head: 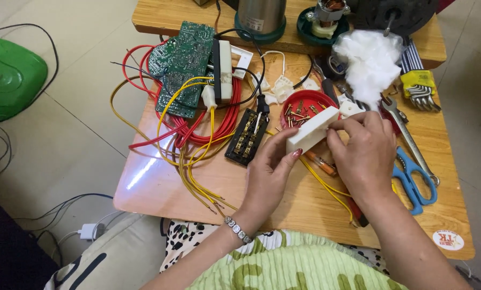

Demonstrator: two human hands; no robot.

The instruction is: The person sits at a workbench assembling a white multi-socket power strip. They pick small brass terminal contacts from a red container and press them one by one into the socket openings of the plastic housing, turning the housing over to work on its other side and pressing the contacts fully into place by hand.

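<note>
My left hand [270,172] grips the lower end of a white rectangular plastic block [311,129], held tilted above the wooden table [160,182]. My right hand [363,147] pinches the block's upper right side with its fingertips. Just behind the block sits a red round lid [294,104] holding several small brass screws and metal contacts. A black switch base with brass contacts [247,137] lies left of my left hand. An orange-handled screwdriver [322,164] lies under my hands.
A green circuit board [180,67] with tangled red and yellow wires [197,134] fills the table's left. Blue scissors [412,180], a wrench [404,126], hex keys [420,88] and white stuffing [370,59] lie right. A steel canister [261,19] and motor parts stand behind. A green appliance [9,78] is on the floor.
</note>
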